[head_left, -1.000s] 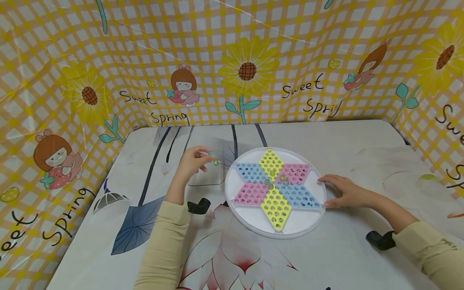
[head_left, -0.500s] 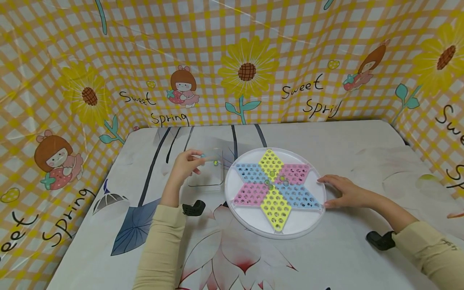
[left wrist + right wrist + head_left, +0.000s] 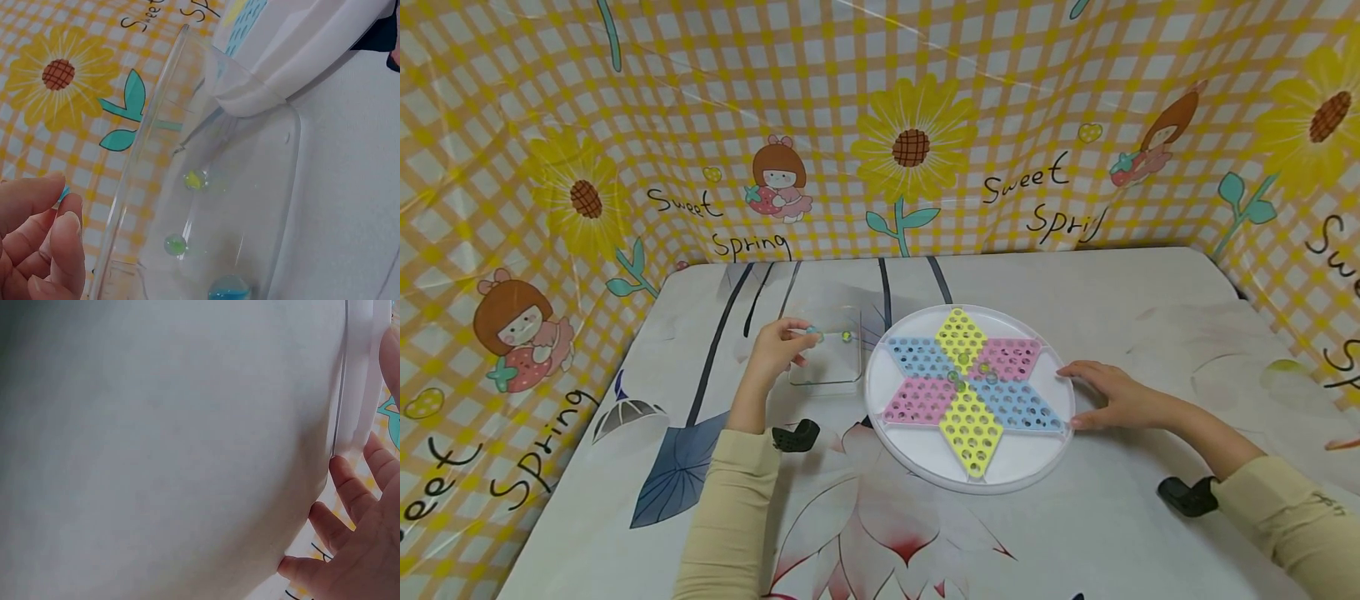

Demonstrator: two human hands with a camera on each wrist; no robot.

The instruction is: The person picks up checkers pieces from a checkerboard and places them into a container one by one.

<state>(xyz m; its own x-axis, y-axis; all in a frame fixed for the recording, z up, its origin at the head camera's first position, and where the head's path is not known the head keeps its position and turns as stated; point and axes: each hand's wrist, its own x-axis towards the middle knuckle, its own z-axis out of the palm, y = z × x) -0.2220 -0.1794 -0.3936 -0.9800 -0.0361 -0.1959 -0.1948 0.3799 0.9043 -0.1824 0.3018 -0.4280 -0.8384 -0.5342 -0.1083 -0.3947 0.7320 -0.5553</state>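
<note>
A small blue glass marble [image 3: 811, 331], pinched between the curled fingertips of the left hand [image 3: 772, 350] over the clear plastic tray [image 3: 827, 377] beside the round white checkers board [image 3: 925, 458], steadied by the flat-fingered right hand [image 3: 1108, 396], could be dropped if the pinch is loosened.

My left hand [image 3: 37, 250] is cut off by the left wrist picture's edge, and the blue marble [image 3: 64, 192] it pinches barely peeks between my fingertips; its pattern is too small to tell.
</note>
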